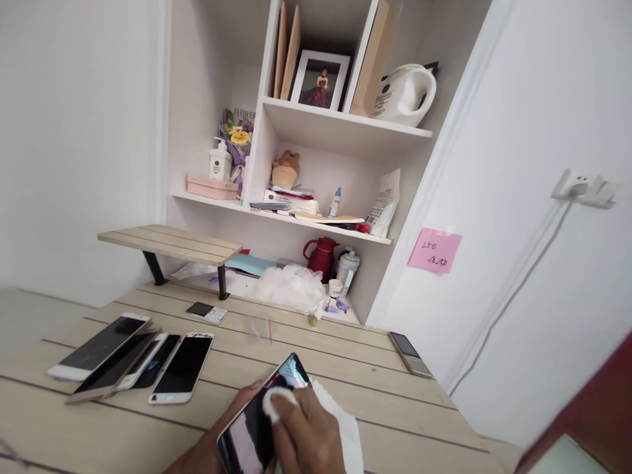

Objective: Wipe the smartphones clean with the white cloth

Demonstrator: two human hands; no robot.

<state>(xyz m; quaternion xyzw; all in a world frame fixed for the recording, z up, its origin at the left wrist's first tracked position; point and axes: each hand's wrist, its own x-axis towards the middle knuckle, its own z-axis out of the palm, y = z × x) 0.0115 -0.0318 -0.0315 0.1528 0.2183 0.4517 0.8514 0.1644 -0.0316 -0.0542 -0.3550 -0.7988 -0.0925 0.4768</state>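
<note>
Smartphone [257, 428] held tilted at the near side of the table [375, 388], screen up, in the left hand [232, 411]; left fingers [251, 390] closed round its edge, gripping it, partly hidden behind the phone. Right hand [309, 438] on top, fingers [301, 428] closed on a white cotton pad [276, 403] pressed against the screen, white cloth [343, 428] bunched under that hand. Table is pale wood planks with dark seams. Left side: four smartphones [182, 367] lying screen up, some overlapping. Farther back, a small keypad phone [206, 313] and, to the right, a gold bar phone [409, 354]. Small clear plastic bag [259, 329] lies between them. Behind: low wooden riser [170, 243] on black legs, crumpled white plastic [289, 286], red thermos [318, 257]. White shelf unit [345, 128] against the wall holds a framed photo [320, 80], white jug [407, 95], small bouquet [239, 138], pink box [212, 187]. Pink sticky note [434, 250] on the white wall at right, wall socket [575, 185] above it, cable running down.
</note>
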